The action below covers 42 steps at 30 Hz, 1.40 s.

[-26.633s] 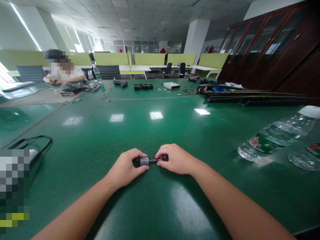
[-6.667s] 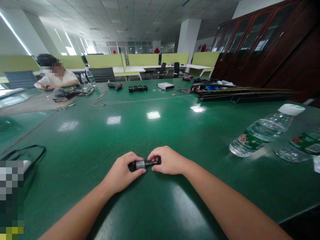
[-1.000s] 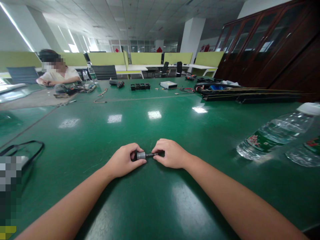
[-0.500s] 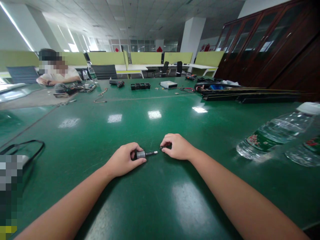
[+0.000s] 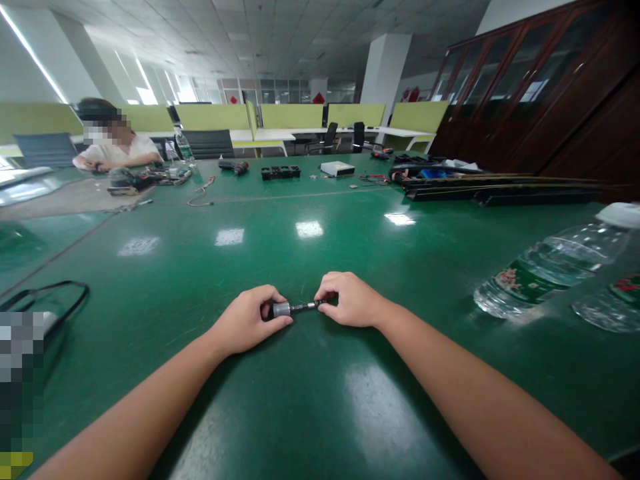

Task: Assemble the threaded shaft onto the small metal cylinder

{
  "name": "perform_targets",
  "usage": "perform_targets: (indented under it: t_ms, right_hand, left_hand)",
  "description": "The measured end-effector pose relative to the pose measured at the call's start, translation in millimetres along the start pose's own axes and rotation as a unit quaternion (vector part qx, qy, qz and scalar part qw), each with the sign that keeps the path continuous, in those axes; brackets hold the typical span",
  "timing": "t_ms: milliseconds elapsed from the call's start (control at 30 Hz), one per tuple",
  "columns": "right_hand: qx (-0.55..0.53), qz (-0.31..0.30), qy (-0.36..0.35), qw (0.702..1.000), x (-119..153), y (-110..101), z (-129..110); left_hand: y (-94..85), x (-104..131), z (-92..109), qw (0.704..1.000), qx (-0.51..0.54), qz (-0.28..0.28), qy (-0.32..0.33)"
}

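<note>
My left hand (image 5: 255,317) is closed around a short grey cylinder with a thin dark shaft (image 5: 283,309), low over the green table. The shaft points right and ends in a silvery tip. Between the thumb and fingers of my right hand (image 5: 350,299) is a small dark ribbed piece (image 5: 319,303), partly covered by the fingertips. This piece meets the silvery tip of the shaft, in line with it. Whether the tip has gone inside it I cannot tell.
Two water bottles (image 5: 520,281) lean at the right. A black strap (image 5: 55,285) lies at the left. Along the far side of the green table (image 5: 280,260) are a power drill (image 5: 233,167), a black part (image 5: 281,173), a white box (image 5: 337,169) and dark rails (image 5: 510,189). A person (image 5: 120,150) sits far left.
My right hand has moved slightly left and down, bringing the small dark ribbed piece against the shaft's tip. A gap lay between them before. My left hand has stayed in place.
</note>
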State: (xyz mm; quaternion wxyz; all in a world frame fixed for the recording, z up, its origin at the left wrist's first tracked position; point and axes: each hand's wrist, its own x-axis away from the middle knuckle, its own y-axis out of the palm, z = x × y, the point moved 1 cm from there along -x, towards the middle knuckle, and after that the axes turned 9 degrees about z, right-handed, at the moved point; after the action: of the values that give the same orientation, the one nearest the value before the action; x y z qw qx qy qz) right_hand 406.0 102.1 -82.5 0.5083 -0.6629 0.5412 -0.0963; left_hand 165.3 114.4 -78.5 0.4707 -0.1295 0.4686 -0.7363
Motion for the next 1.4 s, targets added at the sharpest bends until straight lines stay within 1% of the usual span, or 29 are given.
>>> perform_targets:
  t_ms: [267,467,533,667,800,867,1033,1400]
  right_hand:
    - [0.017,0.003,0.013,1.000,0,-1,0]
    - [-0.001,-0.008,0.003,1.000,-1,1,-4]
    - [-0.018,0.001,0.008,1.000,-1,5,-6]
    - [-0.107,0.024,0.019,0.994,1,17,-11]
    - [-0.145,0.023,0.042,0.988,1,24,-10]
    - [-0.140,0.024,0.044,0.989,0,23,-9]
    - [-0.084,0.022,0.024,0.996,-1,20,-14]
    - [-0.058,0.004,0.013,0.998,-1,22,-18]
  left_hand:
    - [0.3,-2,0,1.000,0.005,0.001,0.000]
    - [1.4,-1,0,1.000,0.000,-0.002,-0.001]
    - [1.5,-1,0,1.000,-0.002,-0.002,-0.002]
    - [1.8,-2,0,1.000,0.001,-0.001,0.003]
    - [3.1,-4,0,1.000,0.004,0.000,0.005]
    - [3.9,-4,-1,1.000,0.002,0.002,0.004]
    - [4.8,-5,-1,1.000,-0.002,0.002,0.006]
    - [2.7,-3,-1,1.000,0.001,-0.006,0.006]
